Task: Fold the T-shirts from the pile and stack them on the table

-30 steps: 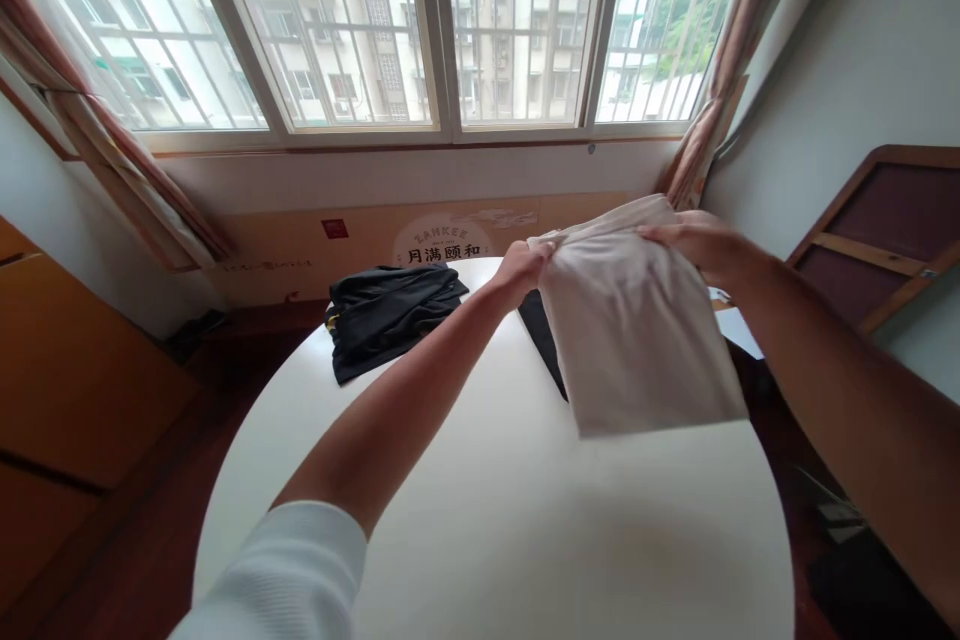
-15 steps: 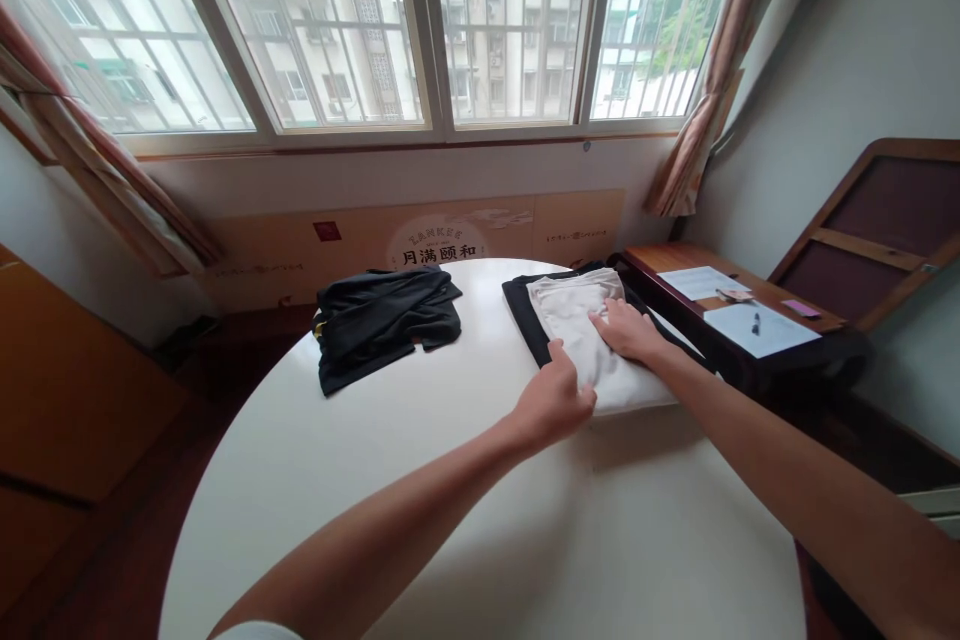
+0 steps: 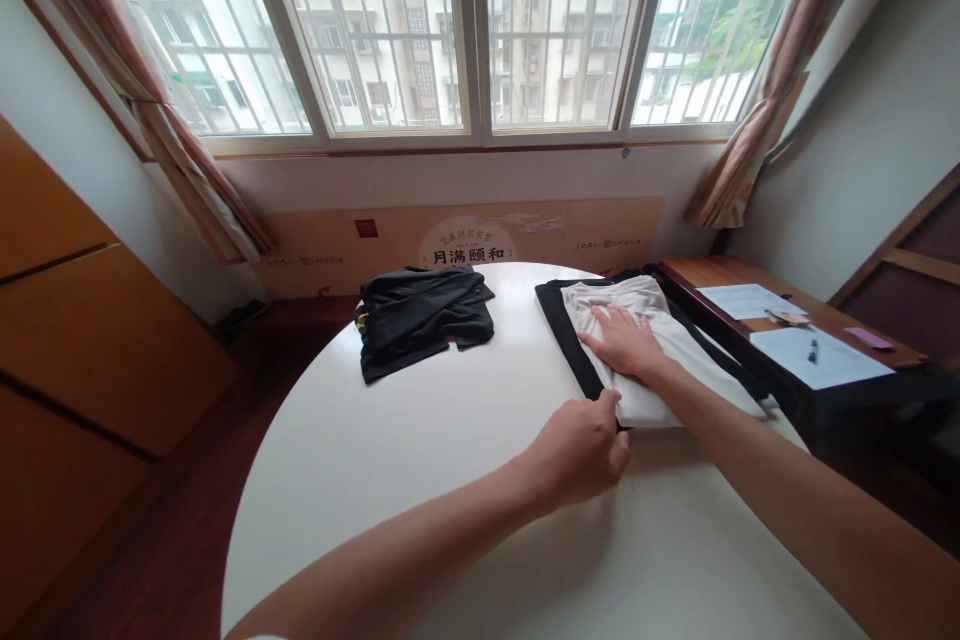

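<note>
A folded cream garment [image 3: 660, 345] lies on top of a folded black garment [image 3: 570, 335] at the far right of the round white table [image 3: 420, 450]. My right hand [image 3: 622, 340] lies flat on the cream garment with its fingers stretched out. My left hand [image 3: 581, 450] is curled at the near left corner of the stack, its fingers closed against the cloth edge; the grip itself is hidden.
A crumpled black garment [image 3: 420, 315] lies at the table's far side, left of the stack. A dark wooden desk [image 3: 787, 330] with papers and a pen stands to the right. Windows, curtains and a cardboard panel run along the far wall.
A second ago both hands held the cream garment up in the air. It now lies on the black one, my right hand pressing it flat and my left hand moved to the near corner.
</note>
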A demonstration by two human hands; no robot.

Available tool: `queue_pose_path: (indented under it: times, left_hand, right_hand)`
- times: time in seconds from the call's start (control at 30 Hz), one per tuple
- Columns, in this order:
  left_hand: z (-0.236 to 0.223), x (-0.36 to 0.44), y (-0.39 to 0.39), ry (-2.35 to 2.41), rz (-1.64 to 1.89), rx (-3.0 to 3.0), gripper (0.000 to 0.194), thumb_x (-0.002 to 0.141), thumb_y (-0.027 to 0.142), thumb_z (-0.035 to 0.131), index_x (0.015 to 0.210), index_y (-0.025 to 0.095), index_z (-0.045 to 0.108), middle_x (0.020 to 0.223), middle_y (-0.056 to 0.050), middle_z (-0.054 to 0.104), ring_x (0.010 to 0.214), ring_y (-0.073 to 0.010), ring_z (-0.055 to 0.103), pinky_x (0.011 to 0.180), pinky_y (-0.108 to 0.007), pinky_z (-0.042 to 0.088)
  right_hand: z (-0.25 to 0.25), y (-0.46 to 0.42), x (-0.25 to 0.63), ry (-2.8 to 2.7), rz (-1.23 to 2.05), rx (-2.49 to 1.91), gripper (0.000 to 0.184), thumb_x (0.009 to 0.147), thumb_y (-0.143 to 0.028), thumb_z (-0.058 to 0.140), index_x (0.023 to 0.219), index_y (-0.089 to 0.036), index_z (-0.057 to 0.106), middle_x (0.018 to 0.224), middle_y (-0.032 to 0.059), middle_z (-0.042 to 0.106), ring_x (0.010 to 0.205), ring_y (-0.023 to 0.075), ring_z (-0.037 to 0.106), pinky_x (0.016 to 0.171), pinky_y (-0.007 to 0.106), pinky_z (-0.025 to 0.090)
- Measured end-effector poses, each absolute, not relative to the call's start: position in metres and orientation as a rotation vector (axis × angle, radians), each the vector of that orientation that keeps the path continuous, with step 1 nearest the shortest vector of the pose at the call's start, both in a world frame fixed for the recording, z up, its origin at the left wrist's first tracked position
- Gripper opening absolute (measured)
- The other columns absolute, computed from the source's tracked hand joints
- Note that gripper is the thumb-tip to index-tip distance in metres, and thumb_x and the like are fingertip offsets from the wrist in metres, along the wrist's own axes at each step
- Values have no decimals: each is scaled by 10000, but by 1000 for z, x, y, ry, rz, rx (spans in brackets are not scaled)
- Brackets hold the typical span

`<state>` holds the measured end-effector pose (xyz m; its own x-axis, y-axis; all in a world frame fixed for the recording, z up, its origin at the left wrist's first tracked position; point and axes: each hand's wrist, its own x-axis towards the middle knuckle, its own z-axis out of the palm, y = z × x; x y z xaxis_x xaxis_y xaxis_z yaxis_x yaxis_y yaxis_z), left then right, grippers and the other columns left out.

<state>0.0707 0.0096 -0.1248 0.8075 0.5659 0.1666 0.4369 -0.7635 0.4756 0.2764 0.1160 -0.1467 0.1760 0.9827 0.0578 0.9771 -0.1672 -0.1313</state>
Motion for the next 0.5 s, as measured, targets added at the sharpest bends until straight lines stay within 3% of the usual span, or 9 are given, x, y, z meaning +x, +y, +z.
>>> queue_pose_path:
  times: [0.13,0.23,0.33,0.4,0.5]
  left_hand:
    - [-130,66,14,691,415,2601,276,976,252,539,1230,148,563,1049,-167,748,948,-323,727,888,-435,546]
    - [-122,52,40,793,492,2614,349,993,288,542,1320,168,552,1097,-136,757,1011,-314,723,958,-445,521]
    - [-102,9,95,1239,613,2623,407,1005,192,458,1398,141,552,1221,-163,726,1130,-310,683,1015,-428,478]
    - [-89,-33,138,1748,574,2580,429,963,113,429,1356,124,601,1303,-201,679,1184,-354,636,1004,-450,456]
    - [-82,-96,185,2258,349,2407,471,901,129,525,1363,85,607,1461,-261,574,1309,-425,545,1049,-467,408]
  right_hand:
    - [-149,123,281,-1949,6,-2281,787,1060,-649,343,1685,-171,328,1748,188,294,1615,366,230,1268,660,149]
    - [-153,123,282,-1953,-22,-2288,786,1063,-650,325,1688,-174,319,1746,187,297,1615,367,231,1263,673,157]
    - [-157,122,281,-1958,-40,-2277,792,1067,-664,296,1691,-176,316,1746,183,299,1619,363,221,1266,673,150]
    - [-158,121,281,-1956,-49,-2269,795,1068,-671,289,1691,-176,315,1744,183,303,1619,360,220,1268,670,145]
    - [-157,119,278,-1939,-56,-2271,792,1069,-668,297,1685,-171,325,1739,188,313,1617,359,227,1268,669,149]
